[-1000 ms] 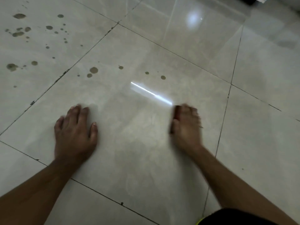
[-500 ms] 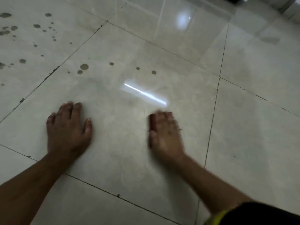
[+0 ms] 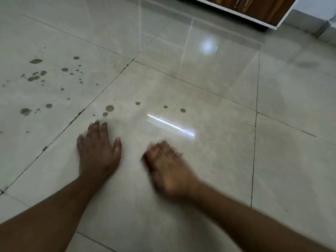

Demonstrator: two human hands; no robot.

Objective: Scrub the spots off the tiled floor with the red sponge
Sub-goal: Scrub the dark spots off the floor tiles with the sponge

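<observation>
Left hand: the left hand [image 3: 99,151] lies flat on the floor [image 3: 209,179], palm down. The fingers are straight and a little spread, and it holds nothing.
Right hand: the right hand [image 3: 169,168] is just beside the left one, on the same tile. It is blurred. It lies over the sponge [image 3: 147,163] with the palm down. How much the fingers curl round the sponge, I cannot tell because of the blur.
Sponge: red, almost all hidden under the right hand. Only a thin dark red edge shows at the left side of this hand, against the floor.
Spots, near: five brown spots [image 3: 109,108] lie on the same tile, beyond the two hands, in a loose row from left to right. The two at the left end are close to the fingertips of the left hand but do not touch them.
Spots, far: many more spots [image 3: 34,78], big and small, lie on the next tile to the left, well apart from the sponge.
Floor: pale glossy tiles with dark joints. A bright streak of light [image 3: 171,125] reflects between the hands and the near spots.
Cabinet: a brown wooden cabinet [image 3: 254,6] with white edge stands at the top, far from the hands.
</observation>
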